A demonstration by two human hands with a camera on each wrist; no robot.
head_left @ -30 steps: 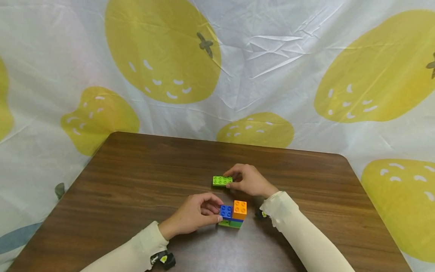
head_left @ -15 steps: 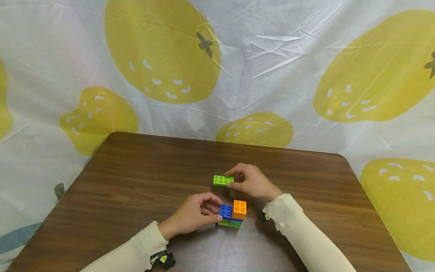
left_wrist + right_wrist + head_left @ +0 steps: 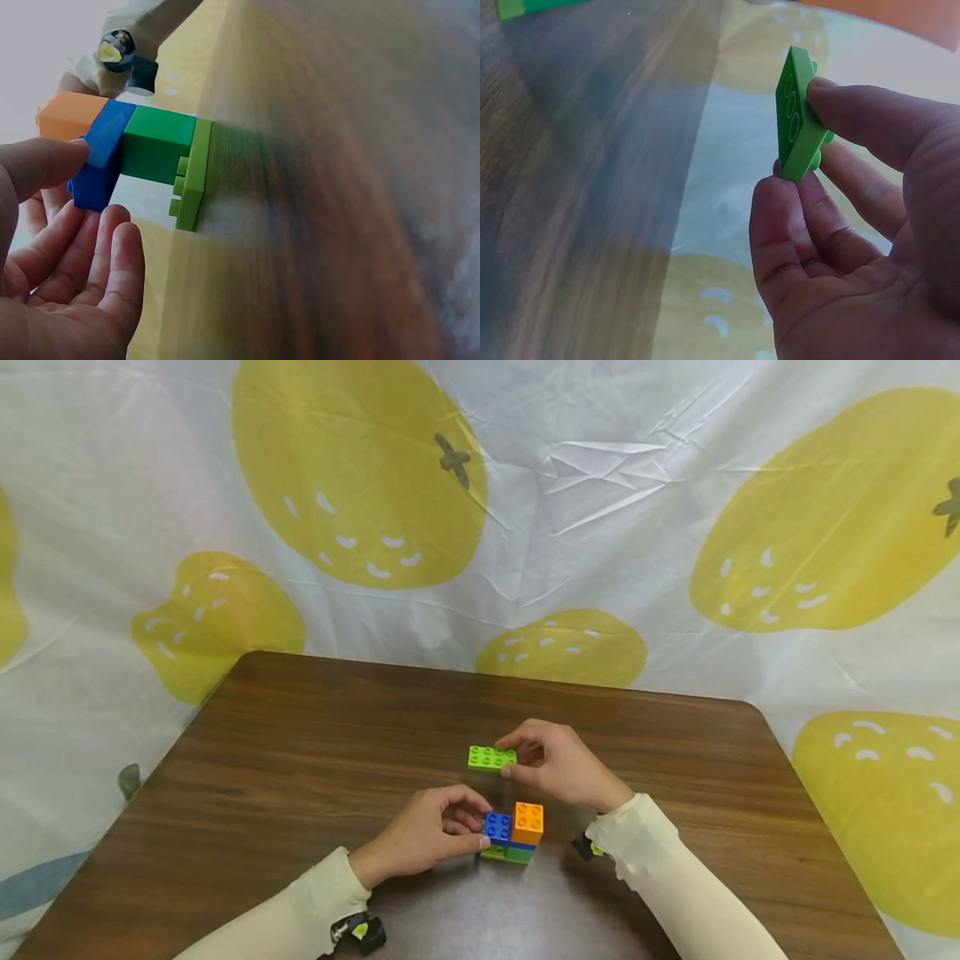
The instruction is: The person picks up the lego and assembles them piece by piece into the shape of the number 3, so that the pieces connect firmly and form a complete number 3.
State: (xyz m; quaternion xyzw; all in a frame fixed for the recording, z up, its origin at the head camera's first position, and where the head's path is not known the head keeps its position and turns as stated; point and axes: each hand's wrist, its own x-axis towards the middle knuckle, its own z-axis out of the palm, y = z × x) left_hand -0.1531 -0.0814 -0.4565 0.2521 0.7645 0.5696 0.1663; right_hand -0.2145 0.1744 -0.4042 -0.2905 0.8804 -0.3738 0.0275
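Head view shows the left hand (image 3: 426, 835) pinching the blue brick (image 3: 498, 828) at its left end, thumb on the near side and fingers on the far side, a narrow hold that seems suited to steadying the whole stack (image 3: 514, 833) rather than lifting it. The stack stands upright on the worktop (image 3: 337, 743): in the left wrist view a bottom plate (image 3: 196, 176) lies flat, a green brick (image 3: 157, 142) sits on one end of it, the blue brick lies across that, and an orange brick (image 3: 529, 823) tops the same end. Because the green brick supports one end only, the blue brick's other end overhangs with a gap below (perhaps why the fingers take it just there).

Beyond the stack, the right hand (image 3: 558, 764) holds a loose lime plate (image 3: 489, 758) above the worktop, studs up. Its thumb and fingers grip opposite long edges near the right end, leaving most studs uncovered; that edge grip probably also keeps the hollow underside, visible in the right wrist view, free of fingers.
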